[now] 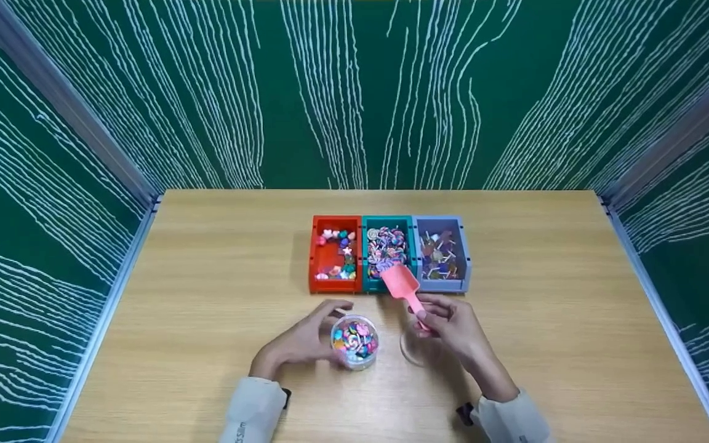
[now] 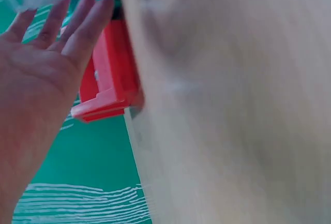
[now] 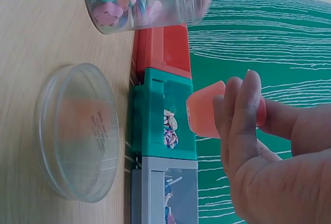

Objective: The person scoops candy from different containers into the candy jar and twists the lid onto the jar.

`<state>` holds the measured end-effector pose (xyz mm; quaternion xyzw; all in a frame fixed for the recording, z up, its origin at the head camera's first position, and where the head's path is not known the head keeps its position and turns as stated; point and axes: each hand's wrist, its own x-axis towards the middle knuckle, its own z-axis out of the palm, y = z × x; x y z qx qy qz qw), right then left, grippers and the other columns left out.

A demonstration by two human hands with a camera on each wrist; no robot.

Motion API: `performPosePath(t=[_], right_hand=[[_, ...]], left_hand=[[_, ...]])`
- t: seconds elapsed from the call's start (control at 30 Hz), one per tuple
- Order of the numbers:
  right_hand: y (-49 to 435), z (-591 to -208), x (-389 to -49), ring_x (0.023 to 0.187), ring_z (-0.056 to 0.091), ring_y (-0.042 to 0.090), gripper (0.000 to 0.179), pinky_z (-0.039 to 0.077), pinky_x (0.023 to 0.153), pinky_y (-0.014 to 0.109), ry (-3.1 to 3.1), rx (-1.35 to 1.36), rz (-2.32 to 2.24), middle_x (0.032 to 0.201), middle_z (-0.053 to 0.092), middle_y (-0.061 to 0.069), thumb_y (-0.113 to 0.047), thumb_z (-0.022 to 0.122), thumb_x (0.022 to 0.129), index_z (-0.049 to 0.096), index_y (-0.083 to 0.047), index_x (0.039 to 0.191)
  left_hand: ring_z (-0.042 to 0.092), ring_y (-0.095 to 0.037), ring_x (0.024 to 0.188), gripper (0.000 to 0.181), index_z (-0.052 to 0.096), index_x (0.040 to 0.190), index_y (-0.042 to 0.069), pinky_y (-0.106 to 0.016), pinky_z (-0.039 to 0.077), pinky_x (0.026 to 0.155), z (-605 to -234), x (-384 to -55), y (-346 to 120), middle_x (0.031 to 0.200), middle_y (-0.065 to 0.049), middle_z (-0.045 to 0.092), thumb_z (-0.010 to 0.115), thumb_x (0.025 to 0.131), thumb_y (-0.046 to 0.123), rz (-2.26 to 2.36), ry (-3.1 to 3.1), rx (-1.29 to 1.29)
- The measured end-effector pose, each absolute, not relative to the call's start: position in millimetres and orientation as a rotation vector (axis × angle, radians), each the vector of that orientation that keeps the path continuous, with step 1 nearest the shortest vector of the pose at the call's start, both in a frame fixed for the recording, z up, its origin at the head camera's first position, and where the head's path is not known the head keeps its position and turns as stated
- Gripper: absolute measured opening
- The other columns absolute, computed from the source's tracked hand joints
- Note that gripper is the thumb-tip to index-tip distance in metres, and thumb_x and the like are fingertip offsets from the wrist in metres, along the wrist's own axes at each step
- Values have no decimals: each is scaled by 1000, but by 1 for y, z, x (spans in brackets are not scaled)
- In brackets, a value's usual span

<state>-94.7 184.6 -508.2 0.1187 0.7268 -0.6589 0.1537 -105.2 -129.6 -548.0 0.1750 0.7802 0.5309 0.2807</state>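
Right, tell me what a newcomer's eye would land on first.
Probably the pink scoop in the right hand, by the green bin. That bin sits between the red bin and the grey bin, in a row on the table. Next comes the clear jar of colourful charms beside the left hand.

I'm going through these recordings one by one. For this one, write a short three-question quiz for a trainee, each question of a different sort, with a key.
1. Multiple choice: in the row of three, what colour is the middle bin?
A) red
B) teal
C) greyish blue

2. True or false: the round clear lid is fitted on the jar.

3. Fill in the missing word: the right hand holds a pink ____.

Key
1. B, teal.
2. False; the lid lies on the table, apart from the jar.
3. scoop.
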Motion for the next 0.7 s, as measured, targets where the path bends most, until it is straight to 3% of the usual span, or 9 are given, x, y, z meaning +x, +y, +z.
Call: performPosePath(t=[0.17, 0.23, 0.47, 0.7], right_hand=[[183, -508, -100, 86, 77, 27, 41, 64, 73, 29, 2089, 323, -1893, 122, 72, 30, 8, 63, 101, 60, 8, 143], [182, -508, -103, 85, 77, 25, 41, 64, 74, 29, 2089, 323, -1895, 122, 71, 30, 7, 62, 102, 59, 7, 143], [176, -512, -114, 81, 76, 21, 40, 64, 73, 29, 2079, 317, -1923, 120, 71, 31, 9, 60, 102, 57, 11, 142], [172, -513, -123, 82, 75, 19, 42, 64, 73, 28, 2089, 353, -1878, 123, 70, 32, 10, 61, 101, 58, 8, 143]], left_hand=[[55, -38, 133, 59, 50, 156, 19, -56, 51, 108, -538, -118, -134, 153, -10, 52, 72, 102, 28, 1695, 2185, 329], [57, -40, 130, 53, 54, 152, 15, -52, 53, 106, -535, -125, -131, 148, -14, 56, 71, 103, 25, 1812, 2266, 246], [55, -39, 131, 46, 55, 145, 1, -53, 49, 111, -538, -150, -118, 144, -19, 57, 69, 102, 9, 1928, 2623, -24], [48, -39, 141, 55, 46, 155, 4, -53, 42, 119, -546, -161, -112, 156, -18, 48, 65, 105, 13, 1812, 2640, -323]])
